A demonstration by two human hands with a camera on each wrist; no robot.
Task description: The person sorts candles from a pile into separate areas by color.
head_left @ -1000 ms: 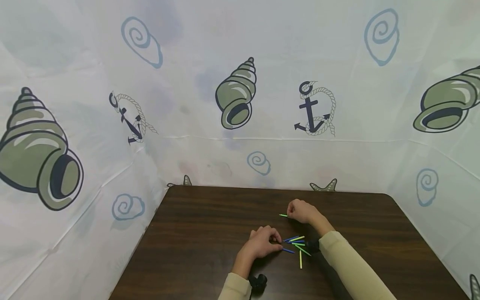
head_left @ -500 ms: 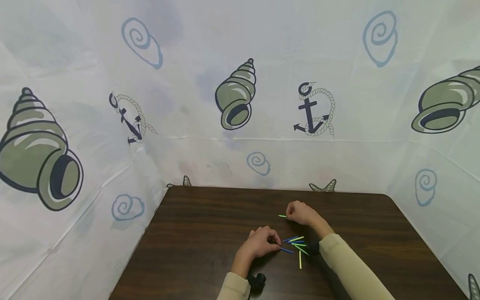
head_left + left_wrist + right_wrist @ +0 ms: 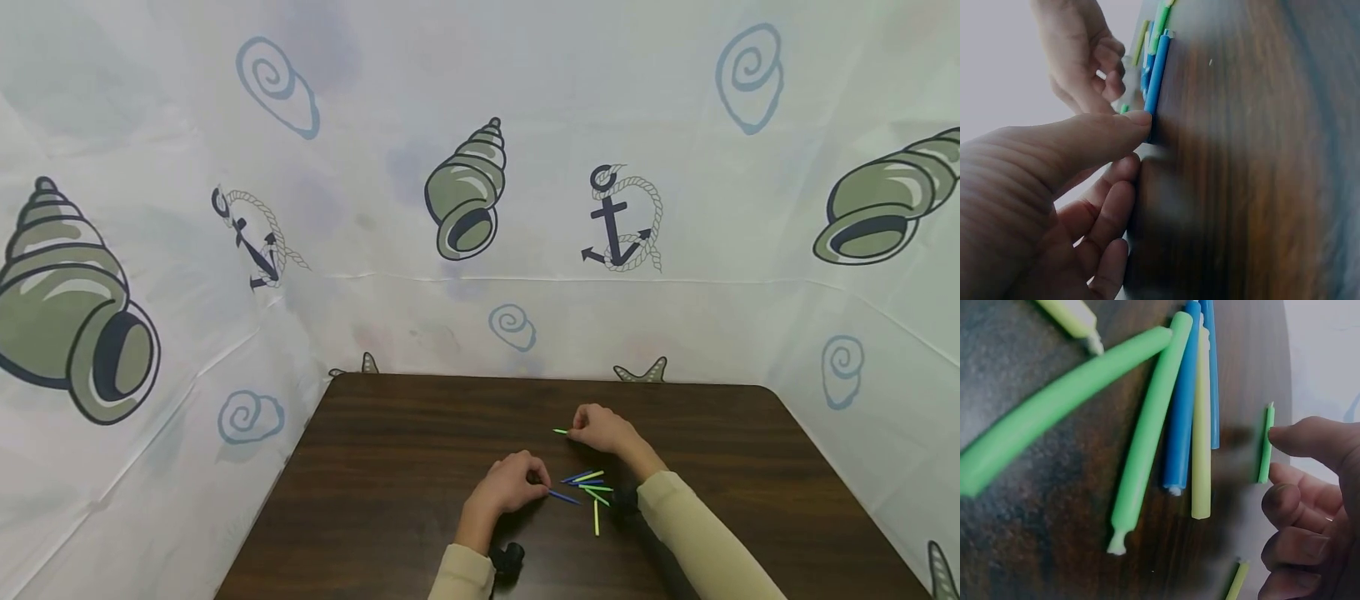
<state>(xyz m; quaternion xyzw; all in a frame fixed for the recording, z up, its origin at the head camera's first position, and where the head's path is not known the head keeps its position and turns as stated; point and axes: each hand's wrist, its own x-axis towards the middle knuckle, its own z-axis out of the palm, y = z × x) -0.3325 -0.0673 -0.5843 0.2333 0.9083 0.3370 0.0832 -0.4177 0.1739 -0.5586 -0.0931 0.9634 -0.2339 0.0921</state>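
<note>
Thin birthday candles lie on the brown table. In the head view the left hand (image 3: 510, 482) is left of the pile, its thumb and index finger pinching the near end of a blue candle (image 3: 564, 497). The left wrist view shows the thumb on that blue candle (image 3: 1159, 75); the index fingertip is hidden. Farther back, the right hand (image 3: 603, 429) pinches a green candle (image 3: 559, 431), whose tip sticks out leftward. In the right wrist view its thumb lies against this green candle (image 3: 1267, 447), with the other fingers curled below.
Between the hands lies a loose pile of blue, yellow and green candles (image 3: 1154, 431). A separate yellow candle (image 3: 597, 517) lies on its near side. The dark wood table (image 3: 390, 467) ends at a shell-printed white cloth (image 3: 420, 333). Another yellow candle (image 3: 1238, 581) shows near the right fingers.
The left hand has drawn its blue candle slightly leftward, away from the pile, and more of the candle shows. The right hand has stayed nearly still. The head view has shifted a little.
</note>
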